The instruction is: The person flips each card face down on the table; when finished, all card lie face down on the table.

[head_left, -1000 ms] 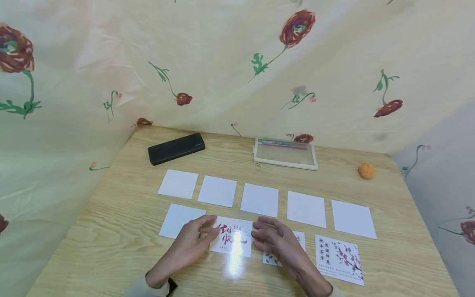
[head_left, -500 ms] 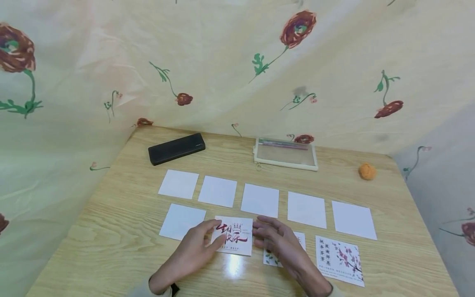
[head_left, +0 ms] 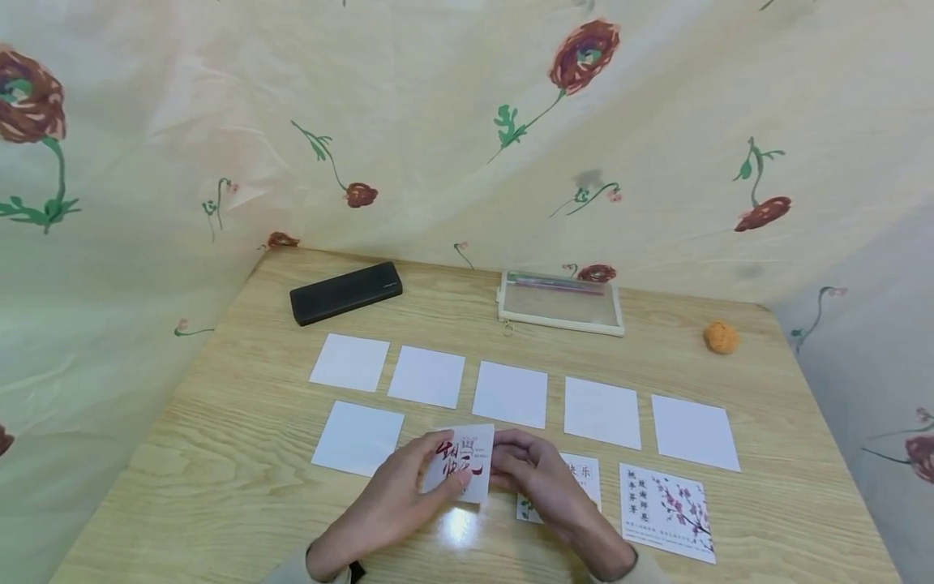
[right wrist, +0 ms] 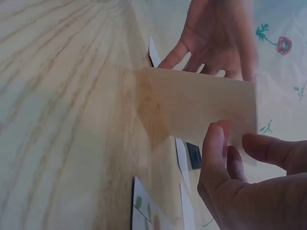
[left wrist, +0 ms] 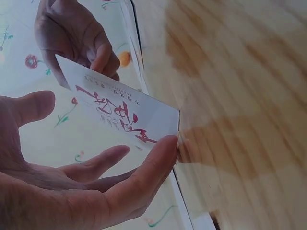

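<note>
A greeting card [head_left: 477, 456] with red brush lettering and a small cake drawing is tilted up off the table between the hands. The right hand [head_left: 547, 487] pinches its right edge between thumb and fingers; the right wrist view shows the card's plain back [right wrist: 201, 103]. At the card's left edge is the left hand [head_left: 397, 496]. In the left wrist view one left fingertip touches that edge, while the left thumb [left wrist: 41, 105] stays apart from the card. Below the right hand lies a partly hidden card with green leaves [head_left: 584, 474].
A blossom card [head_left: 667, 511] lies at right. A blank white card [head_left: 357, 438] lies left, and several more form a row [head_left: 511, 395] behind. Farther back are a black case [head_left: 346, 294], a clear zip pouch [head_left: 562, 304] and an orange ball [head_left: 721, 337].
The greeting card has come up from the table and tilted, shifting slightly right. Both hands have drawn closer together, and the right fingers now hold the card's right edge.
</note>
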{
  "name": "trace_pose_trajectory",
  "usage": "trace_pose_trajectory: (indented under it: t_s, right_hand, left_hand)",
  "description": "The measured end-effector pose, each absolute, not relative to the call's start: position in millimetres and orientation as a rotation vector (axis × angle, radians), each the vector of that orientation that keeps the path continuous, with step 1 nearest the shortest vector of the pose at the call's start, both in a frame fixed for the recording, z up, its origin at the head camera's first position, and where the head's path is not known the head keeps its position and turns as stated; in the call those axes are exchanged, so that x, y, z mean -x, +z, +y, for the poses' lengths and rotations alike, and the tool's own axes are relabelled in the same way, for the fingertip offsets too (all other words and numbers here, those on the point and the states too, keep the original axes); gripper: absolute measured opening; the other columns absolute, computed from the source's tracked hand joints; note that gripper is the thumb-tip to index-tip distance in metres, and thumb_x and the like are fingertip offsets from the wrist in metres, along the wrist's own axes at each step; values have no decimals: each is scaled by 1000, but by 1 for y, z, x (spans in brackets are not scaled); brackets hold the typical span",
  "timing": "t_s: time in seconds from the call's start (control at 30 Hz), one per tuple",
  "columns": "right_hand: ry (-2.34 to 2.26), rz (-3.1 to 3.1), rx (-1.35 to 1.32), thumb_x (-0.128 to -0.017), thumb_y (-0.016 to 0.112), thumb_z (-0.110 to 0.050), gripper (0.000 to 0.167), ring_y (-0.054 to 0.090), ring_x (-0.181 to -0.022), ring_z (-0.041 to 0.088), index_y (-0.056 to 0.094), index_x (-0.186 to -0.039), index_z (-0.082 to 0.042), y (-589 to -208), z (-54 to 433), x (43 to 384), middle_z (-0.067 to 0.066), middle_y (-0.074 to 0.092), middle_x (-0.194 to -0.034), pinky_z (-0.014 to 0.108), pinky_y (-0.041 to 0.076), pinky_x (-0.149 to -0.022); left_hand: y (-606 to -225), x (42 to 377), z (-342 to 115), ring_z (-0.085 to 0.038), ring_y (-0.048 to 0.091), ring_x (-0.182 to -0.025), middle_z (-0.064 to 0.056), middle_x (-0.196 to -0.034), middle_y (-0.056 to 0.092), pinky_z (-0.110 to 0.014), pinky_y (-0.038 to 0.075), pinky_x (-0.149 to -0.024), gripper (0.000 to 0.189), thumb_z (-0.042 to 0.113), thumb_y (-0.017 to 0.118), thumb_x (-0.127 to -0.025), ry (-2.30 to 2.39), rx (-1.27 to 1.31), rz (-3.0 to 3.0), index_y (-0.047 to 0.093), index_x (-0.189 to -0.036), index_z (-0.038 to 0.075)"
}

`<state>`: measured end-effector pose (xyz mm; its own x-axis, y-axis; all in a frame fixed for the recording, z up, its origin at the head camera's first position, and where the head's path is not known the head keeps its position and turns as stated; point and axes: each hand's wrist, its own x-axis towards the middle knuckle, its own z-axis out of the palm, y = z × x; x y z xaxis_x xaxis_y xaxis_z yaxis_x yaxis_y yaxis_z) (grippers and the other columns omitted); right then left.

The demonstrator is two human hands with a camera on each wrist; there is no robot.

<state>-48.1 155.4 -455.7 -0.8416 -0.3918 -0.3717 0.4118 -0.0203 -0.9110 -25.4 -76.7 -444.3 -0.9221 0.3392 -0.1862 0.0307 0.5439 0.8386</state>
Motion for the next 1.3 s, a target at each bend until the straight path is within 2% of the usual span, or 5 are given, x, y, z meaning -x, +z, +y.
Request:
trace_pose_trajectory:
  t_s: [0.3, 0.5, 0.8, 1.03, 1.3]
  right_hand:
    - [-1817, 1802, 37, -104, 65, -23, 55, 69, -119, 25, 47, -145, 8, -463, 150, 45, 28, 59, -143, 30, 60, -97]
    - [-1743, 1933, 36, -103, 66, -32, 60, 62, -132, 36, 47, -149, 1, -461, 148, 44, 28, 57, -147, 37, 58, -103]
    - [-1740, 2112, -127, -95, 78, -22, 58, 74, -101, 22, 52, -143, -1, -459, 147, 46, 21, 67, -128, 29, 63, -81]
    - [-1794, 2159, -208, -95, 74, -4, 40, 72, -81, 14, 55, -131, 0, -462, 151, 50, 17, 69, -110, 26, 61, -69]
    - [-1791, 2160, -193, -96, 72, -3, 34, 73, -72, 14, 56, -126, 0, -461, 157, 52, 15, 66, -105, 23, 55, -57]
  left_hand:
    - [-451, 29, -75, -27, 67, -121, -14, -143, 62, -25, 59, -92, 58, 47, 58, -106, 1504, -393, 2203, 51, -150, 10]
    - [-448, 36, -82, -15, 71, -116, -15, -154, 54, -21, 57, -96, 57, 38, 58, -108, 1631, -436, 1993, 47, -154, 7]
    - [-436, 44, -99, -35, 70, -118, -22, -146, 58, -28, 62, -91, 48, 20, 63, -105, 1782, -454, 1820, 52, -149, 3]
    - [-432, 47, -108, -15, 74, -96, -27, -123, 64, -32, 65, -81, 42, 10, 69, -100, 1817, -362, 1907, 58, -139, -1]
    - [-438, 49, -113, -15, 75, -79, -12, -101, 67, -27, 61, -66, 36, 6, 75, -92, 1649, -163, 2222, 68, -127, 4]
